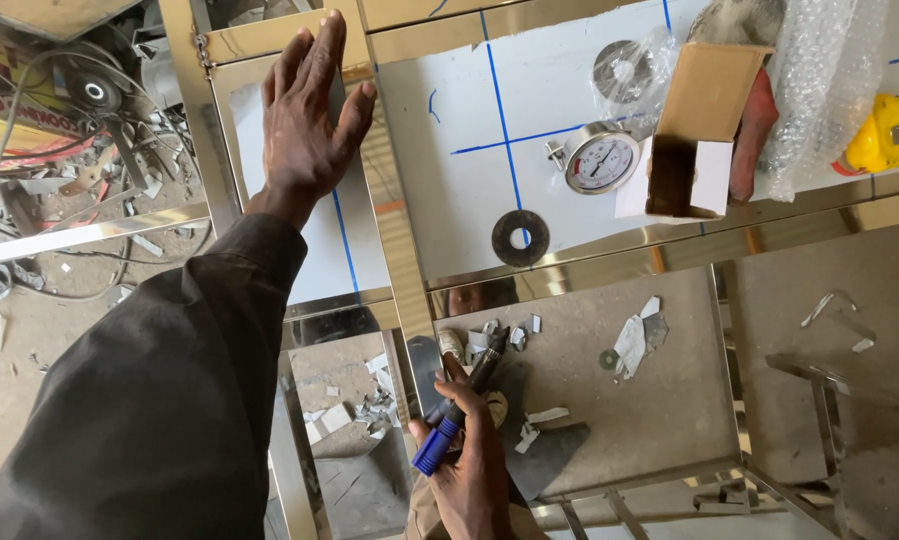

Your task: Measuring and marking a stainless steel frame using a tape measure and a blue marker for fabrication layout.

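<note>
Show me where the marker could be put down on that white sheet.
Free: the white sheet between the left hand and the gauge, above the black ring. Crowded: the right side, with gauge, open box, bubble wrap and yellow tape measure. Right hand holds the marker.

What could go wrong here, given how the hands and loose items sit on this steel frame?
The left hand presses flat by a polished steel frame edge, which may cut skin. The round silver pressure gauge and the open cardboard box lie loose near the panel's front edge; a nudge might knock them off.
</note>
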